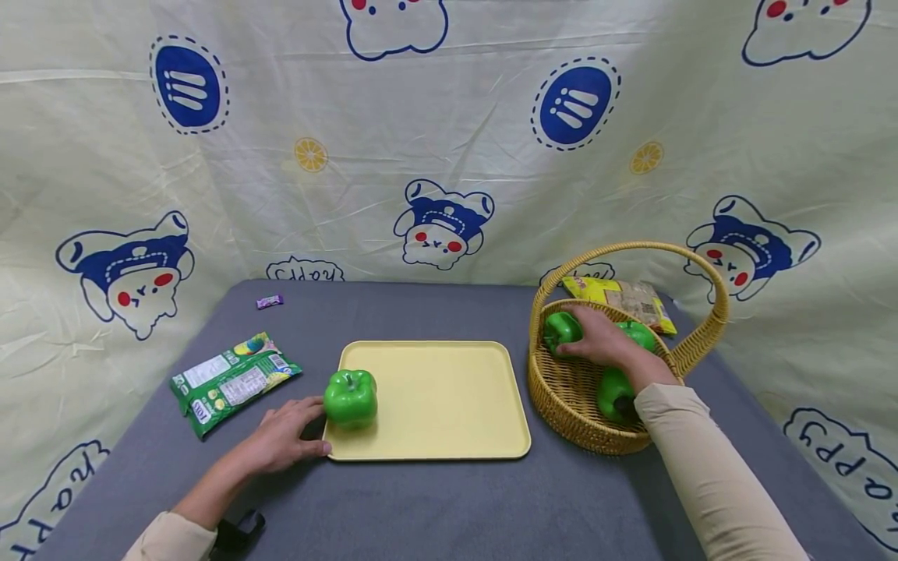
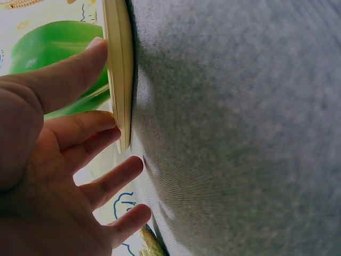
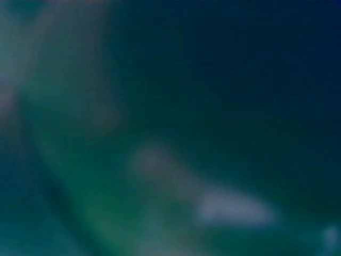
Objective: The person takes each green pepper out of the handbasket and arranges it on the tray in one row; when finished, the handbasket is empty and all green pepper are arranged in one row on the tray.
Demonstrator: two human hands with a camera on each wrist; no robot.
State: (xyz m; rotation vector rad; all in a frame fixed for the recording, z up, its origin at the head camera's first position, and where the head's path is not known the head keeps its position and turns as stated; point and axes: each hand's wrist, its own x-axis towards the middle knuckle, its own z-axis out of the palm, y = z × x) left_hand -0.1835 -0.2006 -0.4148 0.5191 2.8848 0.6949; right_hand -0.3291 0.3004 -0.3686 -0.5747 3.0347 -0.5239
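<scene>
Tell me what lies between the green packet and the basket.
The yellow tray, bearing a green pepper, lies between the packet and the basket, as the head view shows.

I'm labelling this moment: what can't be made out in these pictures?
Right wrist view: nearly everything, blurred.
Head view: part of the green pepper in the basket, covered by the right hand.
Head view: part of the yellow packet, behind the basket.
Head view: print on the purple wrapper, too small.
Left wrist view: part of the tray pepper, behind the left hand.
</scene>
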